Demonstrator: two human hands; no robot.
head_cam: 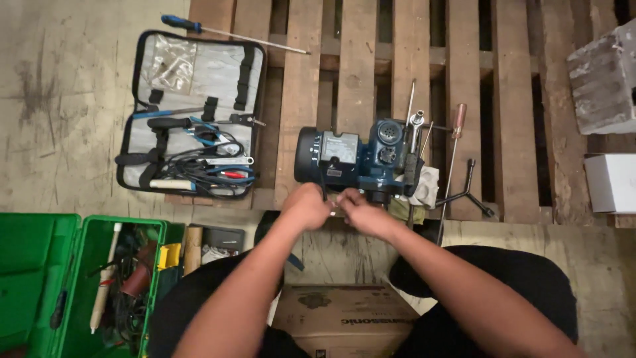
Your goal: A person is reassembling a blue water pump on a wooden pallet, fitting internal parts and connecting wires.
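Blue pump motor (354, 159) lying mid-frame on the wooden pallet (301, 86), long axis running left to right. Left hand (306, 207) and right hand (363, 213) meeting just below its near edge, fingers pinching something small, too small to tell; left hand sitting slightly nearer

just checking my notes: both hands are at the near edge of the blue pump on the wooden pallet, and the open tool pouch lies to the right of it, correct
Not quite. The head view shows the open tool pouch lying to the left of the blue pump, not the right. The rest holds: the left hand and right hand are both at the pump's near edge, on the wooden pallet.
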